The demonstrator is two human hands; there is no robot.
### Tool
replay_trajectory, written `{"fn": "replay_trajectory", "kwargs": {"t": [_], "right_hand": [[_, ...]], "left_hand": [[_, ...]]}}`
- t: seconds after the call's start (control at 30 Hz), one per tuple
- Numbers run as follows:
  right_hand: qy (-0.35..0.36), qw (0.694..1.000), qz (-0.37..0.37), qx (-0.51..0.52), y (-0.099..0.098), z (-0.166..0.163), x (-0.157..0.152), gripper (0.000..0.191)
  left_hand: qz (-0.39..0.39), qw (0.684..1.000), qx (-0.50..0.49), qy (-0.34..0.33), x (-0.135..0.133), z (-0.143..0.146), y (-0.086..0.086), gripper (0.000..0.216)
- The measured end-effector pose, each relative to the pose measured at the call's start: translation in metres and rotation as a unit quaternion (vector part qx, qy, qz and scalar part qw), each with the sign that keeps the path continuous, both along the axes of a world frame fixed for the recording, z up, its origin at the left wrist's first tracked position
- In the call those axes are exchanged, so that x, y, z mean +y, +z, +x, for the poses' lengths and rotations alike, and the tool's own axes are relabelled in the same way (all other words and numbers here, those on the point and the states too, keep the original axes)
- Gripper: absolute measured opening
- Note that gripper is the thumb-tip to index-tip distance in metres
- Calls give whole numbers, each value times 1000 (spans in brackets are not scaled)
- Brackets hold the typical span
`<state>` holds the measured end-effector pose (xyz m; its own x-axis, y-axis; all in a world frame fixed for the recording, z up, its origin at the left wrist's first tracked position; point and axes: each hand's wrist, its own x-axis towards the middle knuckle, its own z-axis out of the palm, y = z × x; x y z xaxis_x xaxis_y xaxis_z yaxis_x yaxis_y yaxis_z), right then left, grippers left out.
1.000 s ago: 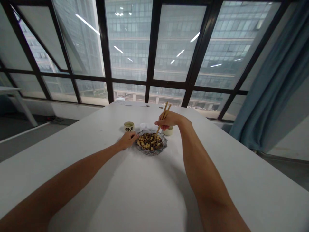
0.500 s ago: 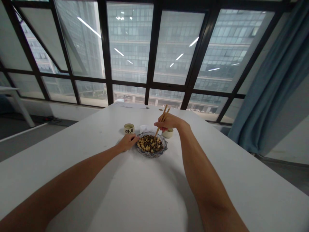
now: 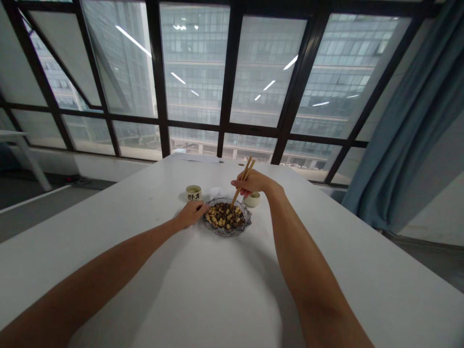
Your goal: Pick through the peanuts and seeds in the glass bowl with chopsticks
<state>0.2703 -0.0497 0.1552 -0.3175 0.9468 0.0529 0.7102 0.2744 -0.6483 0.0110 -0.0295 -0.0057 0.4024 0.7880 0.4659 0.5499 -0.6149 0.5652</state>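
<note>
A pair of wooden chopsticks (image 3: 247,170) is gripped in my right hand (image 3: 253,182), slanting down to the left. Their tips reach into a mix of pale nuts and dark seeds (image 3: 225,216), so what lies between them is too small to make out. The mix fills a scalloped clear glass bowl (image 3: 228,233). At the bowl's left rim, my left hand (image 3: 191,213) is closed with its fingertips on the edge. Behind the bowl stand a cup with black characters (image 3: 194,193) on the left and a pale cup (image 3: 252,199) on the right, partly behind my right hand.
A crumpled white tissue (image 3: 216,192) lies between the two cups. White sheets (image 3: 199,158) rest at the far end of the white table (image 3: 203,290). Tall windows stand beyond it, and a blue curtain (image 3: 398,130) hangs at the right.
The chopsticks have tilted slightly and their tips have shifted a little in the mix. My left hand has stayed at the bowl's rim.
</note>
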Motion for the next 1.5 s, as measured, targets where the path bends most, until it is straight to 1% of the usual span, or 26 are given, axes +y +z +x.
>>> {"fn": "replay_trajectory", "kwargs": {"t": [0.2,0.33,0.47,0.53,0.6,0.73,0.8,0.9,1.0,1.07,1.17,1.27,1.37,1.5], "right_hand": [[9,1000,10,-6,1,0,-1,35],[4,1000,21,2,6,2,-5,35],[-11,999,40,2,13,7,-9,36],[-19,999,42,0,15,10,-10,35],[-23,999,40,0,16,13,-11,34],[-26,999,38,8,16,13,-10,34],[-33,999,34,11,14,10,-9,36],[-46,999,23,6,8,5,-4,39],[-61,998,14,2,2,1,1,40],[-65,998,9,-5,-1,1,3,42],[-63,998,-3,-24,-1,4,3,45],[-70,997,-12,-18,0,6,2,48],[-71,997,-10,-1,-2,7,3,50],[-59,998,-14,7,-5,6,7,46]], "left_hand": [[-5,1000,-4,4,-1,0,1,48],[-2,1000,4,13,-1,1,1,46],[33,995,-17,92,-3,-1,0,42],[57,989,-34,133,-3,-4,1,37],[90,982,-49,161,-1,-7,4,30],[169,960,-66,211,11,-18,13,17],[190,949,-60,246,22,-23,17,21],[172,944,-45,276,39,-27,18,41],[109,957,-36,268,53,-28,9,61],[63,964,-42,253,59,-28,0,69],[40,967,-56,244,63,-27,-12,75],[21,966,-69,247,64,-29,-19,78],[5,965,-78,249,64,-30,-20,79],[10,965,-72,251,65,-30,-20,80]]}}
